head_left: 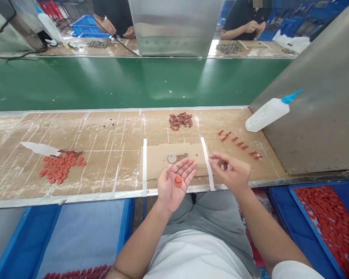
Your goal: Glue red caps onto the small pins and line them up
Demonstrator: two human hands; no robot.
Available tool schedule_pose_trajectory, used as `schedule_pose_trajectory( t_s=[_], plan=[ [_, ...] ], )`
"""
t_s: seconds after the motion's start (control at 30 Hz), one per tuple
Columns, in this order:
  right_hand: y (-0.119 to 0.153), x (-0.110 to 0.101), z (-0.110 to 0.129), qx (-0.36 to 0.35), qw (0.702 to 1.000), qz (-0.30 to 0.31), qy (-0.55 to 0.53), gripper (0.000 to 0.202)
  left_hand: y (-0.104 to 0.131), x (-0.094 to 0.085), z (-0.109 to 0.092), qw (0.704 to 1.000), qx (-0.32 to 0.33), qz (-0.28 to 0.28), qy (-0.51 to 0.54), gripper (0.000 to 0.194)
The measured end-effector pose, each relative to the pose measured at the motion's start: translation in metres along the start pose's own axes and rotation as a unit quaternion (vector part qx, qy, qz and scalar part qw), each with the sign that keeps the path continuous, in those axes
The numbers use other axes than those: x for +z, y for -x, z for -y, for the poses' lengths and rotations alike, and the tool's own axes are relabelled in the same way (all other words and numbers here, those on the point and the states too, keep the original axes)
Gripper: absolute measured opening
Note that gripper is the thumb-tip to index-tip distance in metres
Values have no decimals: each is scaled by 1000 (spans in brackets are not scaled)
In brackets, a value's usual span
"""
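While the left hand [174, 182] lies palm up and spread flat, a small red disc [178, 180] rests loose on it, above the bench's near edge. Right hand [231, 172]: fingers drawn together as if pinching, blurred; whether anything sits between them cannot be told. Behind, a round metal piece [172, 157] on the cardboard pad [163, 162]; red-disc bin [331, 221] cut off at right

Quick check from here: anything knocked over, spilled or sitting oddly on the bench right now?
One thing: the white squeeze bottle with the blue nozzle lies tilted against the metal panel rather than standing upright. No spill shows around it. The red discs sit in a loose pile, and the left hand cradles one red disc.
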State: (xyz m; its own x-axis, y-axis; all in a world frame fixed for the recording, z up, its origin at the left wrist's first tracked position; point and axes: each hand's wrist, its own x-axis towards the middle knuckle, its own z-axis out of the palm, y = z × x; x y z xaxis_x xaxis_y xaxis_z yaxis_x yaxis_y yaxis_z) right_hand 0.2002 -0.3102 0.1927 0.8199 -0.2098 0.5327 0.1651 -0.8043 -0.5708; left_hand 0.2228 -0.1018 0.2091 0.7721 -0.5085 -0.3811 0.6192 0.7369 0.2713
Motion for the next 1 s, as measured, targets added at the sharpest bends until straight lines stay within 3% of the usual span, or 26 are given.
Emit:
schedule_pose_trajectory(
  t_s=[0.1,0.2,0.43,0.57,0.7,0.87,1.0],
  plan=[
    [20,5,45,-97,986,112,-72,32,-2,3,4,1000,-3,28,-1,43],
    [25,15,63,-129,974,165,-91,31,-2,3,7,999,-3,45,-7,45],
    [21,25,64,-110,977,139,-119,30,3,-1,6,998,2,57,-23,40],
    [23,22,66,-87,989,73,-96,29,6,-6,7,999,-8,35,-33,32],
    [22,19,67,-160,986,1,-36,32,11,-13,7,996,-30,36,-73,28],
    [25,13,63,-265,962,59,1,40,15,-24,-2,986,-61,16,-154,25],
    [22,10,62,-280,951,124,32,36,16,-26,-8,976,-68,28,-206,28]
  ],
)
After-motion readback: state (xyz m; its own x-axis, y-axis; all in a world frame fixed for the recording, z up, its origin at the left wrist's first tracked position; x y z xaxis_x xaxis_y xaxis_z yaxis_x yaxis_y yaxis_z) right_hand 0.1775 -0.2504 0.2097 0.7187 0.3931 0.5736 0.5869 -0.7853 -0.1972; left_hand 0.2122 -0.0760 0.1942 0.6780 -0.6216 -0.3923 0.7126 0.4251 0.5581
